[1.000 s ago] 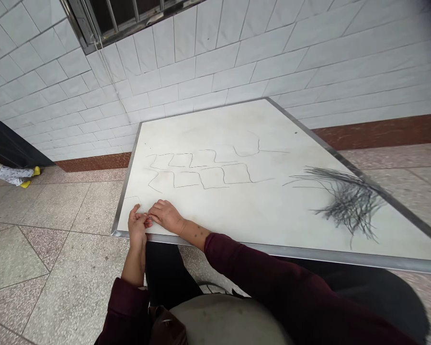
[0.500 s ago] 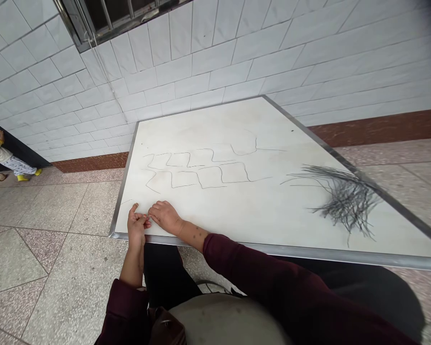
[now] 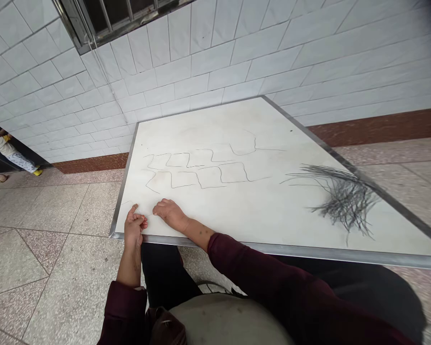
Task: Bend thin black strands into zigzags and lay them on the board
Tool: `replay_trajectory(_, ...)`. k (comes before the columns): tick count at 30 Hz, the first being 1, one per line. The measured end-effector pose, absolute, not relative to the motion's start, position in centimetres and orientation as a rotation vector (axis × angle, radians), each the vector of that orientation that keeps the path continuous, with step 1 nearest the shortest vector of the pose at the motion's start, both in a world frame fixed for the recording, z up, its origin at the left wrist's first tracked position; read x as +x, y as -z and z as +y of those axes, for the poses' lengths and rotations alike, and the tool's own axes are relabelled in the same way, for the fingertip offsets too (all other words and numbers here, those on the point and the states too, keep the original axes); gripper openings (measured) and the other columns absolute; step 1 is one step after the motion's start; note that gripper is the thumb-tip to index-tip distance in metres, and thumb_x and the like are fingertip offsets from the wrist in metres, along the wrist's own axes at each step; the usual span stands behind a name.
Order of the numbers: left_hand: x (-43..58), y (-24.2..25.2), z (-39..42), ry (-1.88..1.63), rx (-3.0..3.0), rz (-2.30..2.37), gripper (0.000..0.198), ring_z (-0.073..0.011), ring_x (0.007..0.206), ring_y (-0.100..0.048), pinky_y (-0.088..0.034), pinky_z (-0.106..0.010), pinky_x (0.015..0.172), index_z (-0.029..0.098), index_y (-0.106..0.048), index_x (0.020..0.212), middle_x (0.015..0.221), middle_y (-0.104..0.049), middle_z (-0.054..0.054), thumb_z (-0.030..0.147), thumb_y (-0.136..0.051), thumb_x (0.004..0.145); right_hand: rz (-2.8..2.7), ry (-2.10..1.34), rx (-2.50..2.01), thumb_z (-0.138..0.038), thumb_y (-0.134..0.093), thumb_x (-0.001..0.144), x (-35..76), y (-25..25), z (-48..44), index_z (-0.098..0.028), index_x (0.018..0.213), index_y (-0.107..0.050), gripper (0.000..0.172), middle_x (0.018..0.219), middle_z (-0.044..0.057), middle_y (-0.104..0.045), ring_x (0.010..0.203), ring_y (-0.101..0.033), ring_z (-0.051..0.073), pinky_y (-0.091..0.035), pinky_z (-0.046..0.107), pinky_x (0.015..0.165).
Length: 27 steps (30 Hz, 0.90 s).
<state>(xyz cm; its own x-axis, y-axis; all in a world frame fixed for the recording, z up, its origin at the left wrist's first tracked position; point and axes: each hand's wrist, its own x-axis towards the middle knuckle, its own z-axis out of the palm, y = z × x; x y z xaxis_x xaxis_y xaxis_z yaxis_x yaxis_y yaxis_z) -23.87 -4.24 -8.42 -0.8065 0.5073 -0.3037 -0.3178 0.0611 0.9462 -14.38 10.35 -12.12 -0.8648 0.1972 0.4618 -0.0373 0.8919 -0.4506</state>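
Note:
At the near left corner of the white-topped table (image 3: 273, 211), my left hand (image 3: 134, 229) is closed in a pinch, its index finger raised. A faint thin wire shows by its fingertips. My right hand (image 3: 170, 214) lies just to the right, low over the tabletop, fingers bent together and pointing left; what sits between its fingertips is too fine to make out. Beyond the hands, several thin dark wires bent into steps, one of them a bent wire (image 3: 189, 159), lie in two rough rows. A tangled bundle of dark wires (image 3: 350, 203) rests at the right.
A metal edge strip (image 3: 215, 245) runs around the table. Behind it stands a white tiled wall (image 3: 215, 67) with a barred window (image 3: 118, 17). My legs are under the near edge. A small person (image 3: 16, 155) stands by a dark doorway at the far left.
My hands have drawn apart: the right moved slightly to the right, the left slightly to the left. The wires on the table lie as before.

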Motion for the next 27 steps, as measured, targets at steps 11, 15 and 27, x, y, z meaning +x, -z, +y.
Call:
replay_trajectory(11, -25.0, 7.6, -2.0, -1.603, 0.344, 1.883, 0.052, -0.0117, 0.053, -0.062, -0.050, -0.023, 0.049, 0.015, -0.045, 0.118, 0.068, -0.061, 0.003, 0.017, -0.067, 0.072, -2.391, -0.648, -0.264, -0.017, -0.056, 0.093, -12.6, 12.5, 11.0, -0.020, 0.084, -0.069, 0.016, 0.087, 0.005, -0.062, 0.081, -0.052, 0.018, -0.044, 0.030, 0.075)
replay_trajectory(15, -25.7, 7.6, -1.3, -1.549, 0.367, 1.957, 0.049, -0.0131, 0.053, -0.064, -0.053, -0.026, 0.050, 0.015, -0.042, 0.117, 0.069, -0.062, 0.002, 0.015, -0.067, 0.075, -2.385, -0.642, -0.287, -0.019, -0.060, 0.090, -13.0, 12.6, 10.9, -0.019, 0.084, -0.070, 0.011, 0.080, 0.005, -0.062, 0.077, -0.053, 0.018, -0.045, 0.032, 0.074)
replay_trajectory(27, -26.7, 7.7, -2.1, -1.449, 0.394, 1.937, 0.036, -0.0099, 0.051, -0.062, -0.052, -0.022, 0.050, 0.017, -0.044, 0.116, 0.071, -0.063, 0.000, 0.017, -0.059, 0.084, -2.386, -0.675, -0.188, -0.030, -0.066, 0.088, -12.5, 12.2, 10.3, -0.020, 0.091, -0.070, 0.012, 0.083, 0.005, -0.068, 0.081, -0.059, 0.019, -0.044, 0.032, 0.075)
